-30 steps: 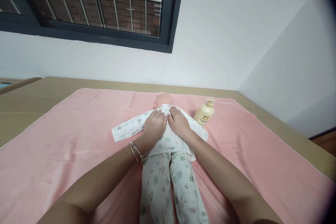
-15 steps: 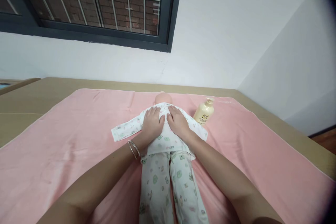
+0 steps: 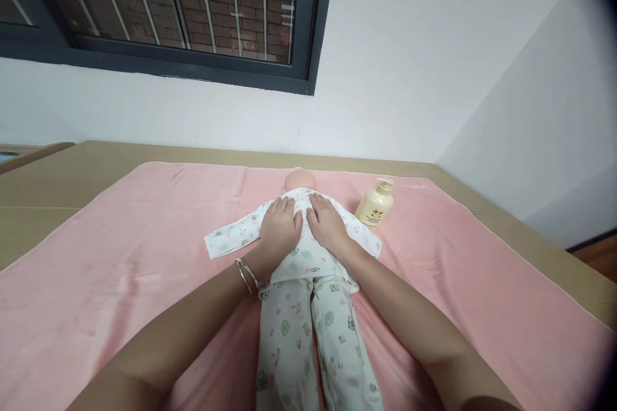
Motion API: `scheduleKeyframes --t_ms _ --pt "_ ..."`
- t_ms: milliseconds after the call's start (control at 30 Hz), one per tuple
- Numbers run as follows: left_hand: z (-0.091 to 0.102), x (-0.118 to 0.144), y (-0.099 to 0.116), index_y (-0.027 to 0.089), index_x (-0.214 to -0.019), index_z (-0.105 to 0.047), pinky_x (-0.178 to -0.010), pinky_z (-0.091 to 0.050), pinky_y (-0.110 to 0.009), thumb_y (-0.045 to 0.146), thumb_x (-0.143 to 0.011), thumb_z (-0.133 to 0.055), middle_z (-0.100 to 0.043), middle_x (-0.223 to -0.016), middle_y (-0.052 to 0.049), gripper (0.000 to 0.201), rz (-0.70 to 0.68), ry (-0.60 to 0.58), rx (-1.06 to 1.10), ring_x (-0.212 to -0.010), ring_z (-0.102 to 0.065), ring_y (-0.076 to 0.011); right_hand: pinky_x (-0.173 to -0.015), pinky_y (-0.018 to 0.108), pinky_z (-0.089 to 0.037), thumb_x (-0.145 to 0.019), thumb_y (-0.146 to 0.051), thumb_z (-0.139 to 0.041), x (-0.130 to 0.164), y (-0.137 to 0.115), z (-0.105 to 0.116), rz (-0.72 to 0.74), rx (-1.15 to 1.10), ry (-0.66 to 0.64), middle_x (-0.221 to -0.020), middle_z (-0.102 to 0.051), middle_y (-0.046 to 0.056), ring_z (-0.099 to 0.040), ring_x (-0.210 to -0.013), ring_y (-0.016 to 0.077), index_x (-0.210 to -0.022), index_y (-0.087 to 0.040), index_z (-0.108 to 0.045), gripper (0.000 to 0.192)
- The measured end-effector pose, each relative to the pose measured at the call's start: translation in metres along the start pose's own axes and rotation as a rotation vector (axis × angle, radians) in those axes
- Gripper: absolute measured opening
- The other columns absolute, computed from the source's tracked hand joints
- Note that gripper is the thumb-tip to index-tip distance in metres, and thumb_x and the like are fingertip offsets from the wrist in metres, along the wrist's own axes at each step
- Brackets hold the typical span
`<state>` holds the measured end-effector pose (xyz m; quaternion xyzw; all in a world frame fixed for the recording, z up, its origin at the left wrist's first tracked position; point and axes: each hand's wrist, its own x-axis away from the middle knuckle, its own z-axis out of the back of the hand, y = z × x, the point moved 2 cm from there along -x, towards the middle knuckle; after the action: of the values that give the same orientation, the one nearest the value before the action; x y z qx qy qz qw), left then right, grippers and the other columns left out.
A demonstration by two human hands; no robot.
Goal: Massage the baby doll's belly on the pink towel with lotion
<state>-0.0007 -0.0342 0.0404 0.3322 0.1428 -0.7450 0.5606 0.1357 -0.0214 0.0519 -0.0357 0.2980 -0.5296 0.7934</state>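
Observation:
A baby doll [image 3: 311, 263] in a white printed top and trousers lies stretched out on a pink sheet [image 3: 168, 225], its bare head [image 3: 300, 180] at the far end. My left hand [image 3: 280, 226] rests flat on the left side of the doll's upper body, fingers pointing away from me. On the right side of the same upper body lies my right hand [image 3: 328, 223], also flat, its thumb close to the left one. Both sleeves of the top spread outward. The doll's face is not visible.
A cream pump bottle [image 3: 375, 205] stands on the sheet near the doll's right-hand sleeve. Beyond the sheet runs a tan surface [image 3: 241, 157] up to a white wall [image 3: 385, 64]. A dark-framed window [image 3: 193, 13] with bars is at upper left.
My left hand has shifted very slightly to the left on the doll. Everything else looks the same.

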Motion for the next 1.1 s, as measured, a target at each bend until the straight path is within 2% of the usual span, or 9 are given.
scheduleKeyframes --t_ms 133,233,333,500,667,767,933,1100 --pt "-0.005 -0.003 -0.005 0.009 -0.128 -0.052 -0.106 -0.038 -0.050 0.031 -0.091 -0.040 -0.058 -0.130 -0.019 0.045 0.050 -0.055 0.030 -0.126 -0.049 -0.0319 -0.114 0.040 -0.027 -0.092 -0.023 -0.034 0.014 -0.019 0.002 0.000 0.136 -0.004 -0.139 -0.048 0.019 -0.039 -0.134 0.0284 -0.134 -0.002 -0.050 0.049" --pt "-0.007 -0.003 -0.008 0.006 -0.133 -0.048 -0.109 -0.034 -0.052 0.026 -0.091 -0.036 -0.052 -0.138 -0.019 0.048 0.034 -0.108 0.049 -0.131 -0.044 -0.0318 -0.112 0.043 -0.029 -0.092 -0.023 -0.037 0.026 -0.033 0.004 0.074 0.253 -0.031 -0.139 -0.048 0.021 -0.039 -0.133 0.0312 -0.136 -0.002 -0.048 0.050" --pt "-0.005 -0.004 -0.007 0.007 -0.134 -0.047 -0.111 -0.032 -0.051 0.024 -0.092 -0.032 -0.049 -0.142 -0.016 0.047 0.000 -0.131 0.065 -0.134 -0.041 -0.0304 -0.110 0.045 -0.032 -0.092 -0.022 -0.037 0.030 -0.037 0.005 0.092 0.312 -0.056 -0.137 -0.049 0.022 -0.042 -0.131 0.0325 -0.136 -0.002 -0.047 0.049" --pt "-0.001 -0.004 -0.003 0.009 -0.125 -0.058 -0.111 -0.037 -0.045 0.022 -0.093 -0.033 -0.060 -0.131 -0.013 0.042 -0.067 -0.075 0.068 -0.127 -0.051 -0.0265 -0.111 0.039 -0.032 -0.095 -0.027 -0.034 0.015 -0.023 0.008 0.035 0.189 -0.035 -0.137 -0.051 0.017 -0.043 -0.131 0.0275 -0.132 -0.007 -0.052 0.046" --pt "0.002 0.002 0.001 0.014 -0.104 -0.069 -0.099 -0.050 -0.040 0.020 -0.089 -0.043 -0.070 -0.115 -0.011 0.031 -0.065 0.104 0.047 -0.113 -0.063 -0.0249 -0.115 0.039 -0.025 -0.096 -0.037 -0.036 0.001 -0.003 0.007 0.026 0.071 -0.080 -0.146 -0.040 0.016 -0.033 -0.138 0.0260 -0.140 -0.005 -0.042 0.055" --pt "0.004 0.006 0.004 0.015 -0.096 -0.071 -0.092 -0.054 -0.038 0.020 -0.088 -0.044 -0.072 -0.109 -0.010 0.028 -0.051 0.151 0.026 -0.108 -0.066 -0.0244 -0.117 0.041 -0.021 -0.096 -0.036 -0.034 -0.001 0.003 0.005 0.028 0.048 -0.095 -0.149 -0.035 0.015 -0.028 -0.141 0.0254 -0.143 -0.005 -0.038 0.057" --pt "0.004 0.006 0.004 0.016 -0.100 -0.070 -0.097 -0.051 -0.040 0.021 -0.089 -0.044 -0.070 -0.115 -0.011 0.029 -0.014 0.114 0.031 -0.113 -0.063 -0.0254 -0.117 0.043 -0.018 -0.097 -0.035 -0.032 0.002 0.003 0.000 0.027 0.053 -0.103 -0.150 -0.032 0.016 -0.025 -0.142 0.0257 -0.144 -0.004 -0.035 0.057" --pt "0.002 0.003 0.000 0.010 -0.116 -0.064 -0.105 -0.044 -0.044 0.025 -0.091 -0.041 -0.063 -0.126 -0.014 0.036 0.015 0.035 0.047 -0.124 -0.054 -0.0288 -0.117 0.044 -0.018 -0.097 -0.036 -0.032 0.003 0.002 -0.001 0.012 0.039 -0.089 -0.150 -0.032 0.017 -0.024 -0.142 0.0260 -0.144 -0.005 -0.035 0.056"
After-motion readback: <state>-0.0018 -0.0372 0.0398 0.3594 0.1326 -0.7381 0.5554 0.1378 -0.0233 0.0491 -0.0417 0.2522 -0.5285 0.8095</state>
